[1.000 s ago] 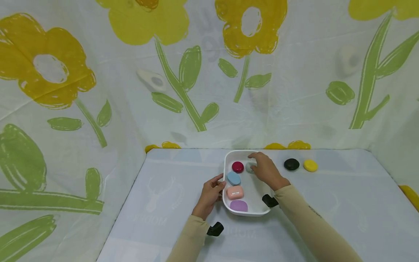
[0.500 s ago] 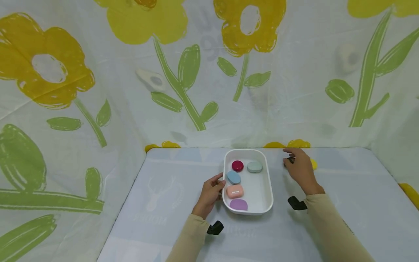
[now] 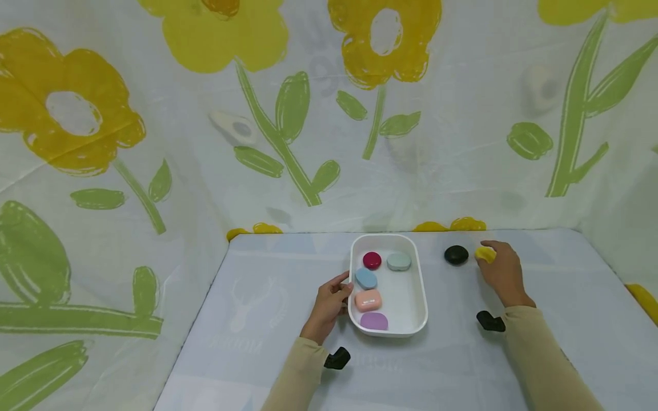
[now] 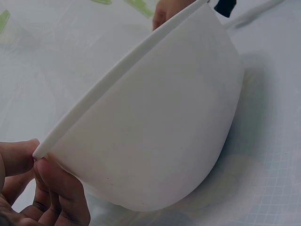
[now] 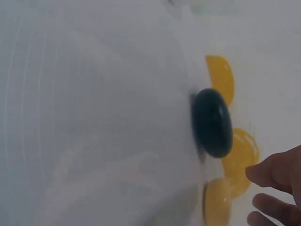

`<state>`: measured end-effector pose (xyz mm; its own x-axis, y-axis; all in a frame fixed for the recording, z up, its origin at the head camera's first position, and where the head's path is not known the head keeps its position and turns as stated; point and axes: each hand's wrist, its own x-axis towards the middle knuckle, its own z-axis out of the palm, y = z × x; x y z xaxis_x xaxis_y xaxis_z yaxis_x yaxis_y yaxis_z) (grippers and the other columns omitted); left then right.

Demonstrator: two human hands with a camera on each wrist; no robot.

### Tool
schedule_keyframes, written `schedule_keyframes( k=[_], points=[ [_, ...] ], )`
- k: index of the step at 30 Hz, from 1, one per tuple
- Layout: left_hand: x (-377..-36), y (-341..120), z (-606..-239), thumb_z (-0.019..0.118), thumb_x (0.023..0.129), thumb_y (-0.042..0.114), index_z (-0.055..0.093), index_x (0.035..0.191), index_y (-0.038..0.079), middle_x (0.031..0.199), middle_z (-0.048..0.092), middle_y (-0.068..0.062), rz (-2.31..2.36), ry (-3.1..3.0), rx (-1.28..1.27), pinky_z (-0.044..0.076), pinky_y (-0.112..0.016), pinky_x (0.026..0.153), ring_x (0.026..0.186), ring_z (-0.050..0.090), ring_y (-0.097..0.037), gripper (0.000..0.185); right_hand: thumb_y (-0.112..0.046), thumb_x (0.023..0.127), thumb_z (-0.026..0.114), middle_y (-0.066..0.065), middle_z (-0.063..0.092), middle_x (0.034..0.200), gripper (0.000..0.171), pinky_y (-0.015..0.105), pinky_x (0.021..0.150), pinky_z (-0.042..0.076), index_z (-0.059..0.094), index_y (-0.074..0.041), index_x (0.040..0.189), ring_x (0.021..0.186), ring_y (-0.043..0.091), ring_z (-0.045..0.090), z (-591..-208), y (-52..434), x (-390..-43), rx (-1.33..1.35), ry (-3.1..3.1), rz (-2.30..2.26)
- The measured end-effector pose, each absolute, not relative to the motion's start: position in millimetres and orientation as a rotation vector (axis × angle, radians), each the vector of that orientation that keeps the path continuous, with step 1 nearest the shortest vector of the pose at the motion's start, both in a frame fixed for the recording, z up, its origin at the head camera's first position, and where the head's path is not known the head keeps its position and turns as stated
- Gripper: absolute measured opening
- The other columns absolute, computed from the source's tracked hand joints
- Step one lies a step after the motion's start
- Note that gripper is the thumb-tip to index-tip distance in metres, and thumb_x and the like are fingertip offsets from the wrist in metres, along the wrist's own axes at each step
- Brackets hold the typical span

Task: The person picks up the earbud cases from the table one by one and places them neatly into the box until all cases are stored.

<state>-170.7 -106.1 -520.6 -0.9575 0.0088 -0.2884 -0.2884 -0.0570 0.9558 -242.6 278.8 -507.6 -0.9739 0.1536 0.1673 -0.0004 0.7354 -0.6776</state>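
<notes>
Right hand (image 3: 501,274) moved onto yellow case (image 3: 485,254), grasping | left grip (image 3: 329,299) holds tray (image 3: 418,297)

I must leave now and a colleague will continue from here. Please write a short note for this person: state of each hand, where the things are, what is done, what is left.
Left hand: grips the left rim of the white tray, which stands on the table.
Right hand: at the yellow case, fingers around it; the case is on the table or barely off it.
Done: five cases lie in the tray: dark red, pale green, blue, pink, purple.
Left: the yellow case and the black case, which lies on the table right of the tray, apart from it.
</notes>
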Motion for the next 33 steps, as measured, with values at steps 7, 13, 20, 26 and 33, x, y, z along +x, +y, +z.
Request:
schedule_keyframes(
  k=[7,13,20,26,33],
  points=[
    [-170,-105,-521,0.062,0.109,0.018,0.054,0.155,0.006,0.105,0.059,-0.006,2.126,2.002,-0.296,0.051,-0.023,0.059,0.076,0.057,-0.014,0.048,0.002,0.097,0.061,0.045,0.047,0.142,0.047,0.074,0.11,0.036,0.052,0.02,0.14,0.132,0.063,0.043,-518,290,-251,-0.107,-2.851,1.021],
    [-170,-104,-521,0.062,0.109,0.017,0.055,0.154,0.007,0.103,0.059,-0.005,2.124,1.99,-0.316,0.052,-0.023,0.059,0.076,0.057,-0.013,0.047,0.001,0.097,0.063,0.044,0.051,0.137,0.042,0.071,0.106,0.042,0.057,0.022,0.134,0.128,0.062,0.048,-521,290,-254,-0.14,-2.873,0.981],
    [-171,-106,-523,0.062,0.109,0.017,0.055,0.154,0.006,0.104,0.059,-0.005,2.135,1.988,-0.308,0.052,-0.023,0.06,0.076,0.058,-0.014,0.047,0.002,0.096,0.066,0.042,0.057,0.131,0.039,0.07,0.103,0.044,0.061,0.022,0.129,0.122,0.06,0.052,-524,290,-257,-0.118,-2.863,0.912],
    [-170,-105,-521,0.062,0.109,0.016,0.053,0.155,0.005,0.104,0.059,-0.005,2.145,1.984,-0.297,0.053,-0.023,0.06,0.075,0.058,-0.013,0.048,0.002,0.096,0.067,0.042,0.057,0.131,0.038,0.07,0.105,0.043,0.061,0.021,0.129,0.123,0.06,0.052,-525,288,-255,-0.132,-2.87,0.913],
    [-167,-104,-518,0.061,0.109,0.017,0.052,0.156,0.005,0.105,0.06,-0.006,2.139,1.993,-0.29,0.051,-0.023,0.06,0.075,0.057,-0.013,0.049,0.003,0.095,0.069,0.041,0.06,0.129,0.038,0.069,0.103,0.045,0.062,0.022,0.127,0.121,0.059,0.054,-524,285,-249,-0.125,-2.874,0.89]
  ],
)
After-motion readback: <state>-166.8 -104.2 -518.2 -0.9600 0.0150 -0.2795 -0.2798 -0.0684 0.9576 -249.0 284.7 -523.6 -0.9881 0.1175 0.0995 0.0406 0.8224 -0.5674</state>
